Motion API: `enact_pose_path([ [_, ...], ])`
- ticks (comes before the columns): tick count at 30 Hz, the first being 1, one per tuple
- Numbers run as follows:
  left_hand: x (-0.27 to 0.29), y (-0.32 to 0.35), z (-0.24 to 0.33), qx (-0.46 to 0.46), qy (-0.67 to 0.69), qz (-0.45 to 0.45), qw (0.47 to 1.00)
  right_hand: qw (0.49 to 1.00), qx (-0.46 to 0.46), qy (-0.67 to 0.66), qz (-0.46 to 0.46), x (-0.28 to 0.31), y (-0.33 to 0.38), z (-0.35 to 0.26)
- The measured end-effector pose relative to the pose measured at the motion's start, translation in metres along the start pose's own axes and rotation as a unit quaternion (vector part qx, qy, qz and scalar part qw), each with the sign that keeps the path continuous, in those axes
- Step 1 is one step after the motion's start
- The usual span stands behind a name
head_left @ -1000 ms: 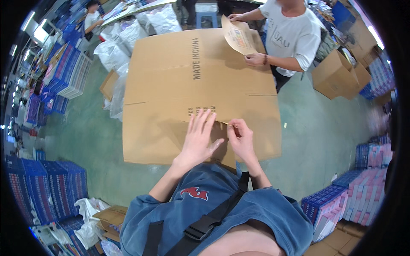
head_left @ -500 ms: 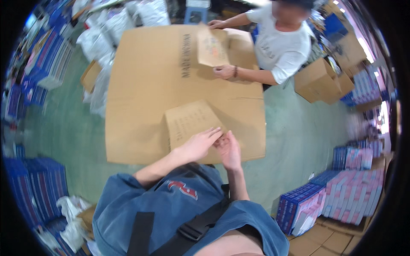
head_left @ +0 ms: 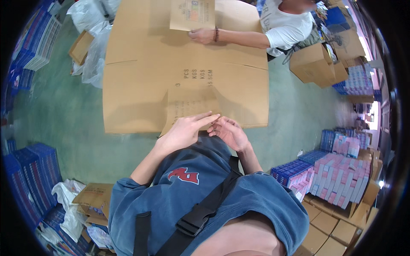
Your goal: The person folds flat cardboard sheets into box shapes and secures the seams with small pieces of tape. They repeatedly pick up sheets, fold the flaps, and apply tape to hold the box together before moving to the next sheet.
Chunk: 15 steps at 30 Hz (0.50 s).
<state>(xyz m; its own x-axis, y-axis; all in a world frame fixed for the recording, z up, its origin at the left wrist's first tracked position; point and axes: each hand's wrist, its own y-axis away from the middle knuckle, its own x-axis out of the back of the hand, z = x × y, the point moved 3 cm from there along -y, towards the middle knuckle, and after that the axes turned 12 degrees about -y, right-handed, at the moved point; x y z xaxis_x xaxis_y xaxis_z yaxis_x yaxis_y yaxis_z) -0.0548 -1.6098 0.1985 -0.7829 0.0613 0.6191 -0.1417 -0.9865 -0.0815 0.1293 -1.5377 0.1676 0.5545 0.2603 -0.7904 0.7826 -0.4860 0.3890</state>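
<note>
A small brown cardboard sheet [head_left: 194, 101] with printing on it is tilted up at the near edge of a large cardboard sheet [head_left: 145, 85]. My left hand [head_left: 183, 131] lies over its near part, fingers stretched toward the right and thumb hidden. At the sheet's right near corner, my right hand [head_left: 231, 133] has its thumb and index finger pinched, with the other fingers curled. The fingertips of both hands meet there. Across the large sheet, a co-worker's hand [head_left: 204, 36] with a dark bracelet holds another small printed cardboard sheet [head_left: 193, 15].
The co-worker [head_left: 286, 25] stands at the far right. White plastic bags [head_left: 96, 64] and an open carton [head_left: 80, 48] lie on the left. Blue stacks [head_left: 36, 179] stand at the near left. Pink and blue stacks [head_left: 341, 179] and cartons [head_left: 318, 64] are on the right.
The view has shifted, so the table area sits higher. My hands have drawn nearer my body with the small sheet. The co-worker's sheet has moved left. Different printing shows on the large cardboard.
</note>
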Motion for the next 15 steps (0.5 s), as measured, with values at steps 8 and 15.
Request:
enact_pose_path([
  [8, -0.039, 0.004, 0.014, 0.031, -0.112, 0.021, 0.993, 0.996, -0.059, 0.073, 0.008, 0.026, 0.004, -0.016],
  [15, -0.102, -0.037, 0.048, -0.001, -0.169, 0.111, 0.979, 0.985, -0.105, 0.138, -0.010, 0.102, 0.025, -0.069],
])
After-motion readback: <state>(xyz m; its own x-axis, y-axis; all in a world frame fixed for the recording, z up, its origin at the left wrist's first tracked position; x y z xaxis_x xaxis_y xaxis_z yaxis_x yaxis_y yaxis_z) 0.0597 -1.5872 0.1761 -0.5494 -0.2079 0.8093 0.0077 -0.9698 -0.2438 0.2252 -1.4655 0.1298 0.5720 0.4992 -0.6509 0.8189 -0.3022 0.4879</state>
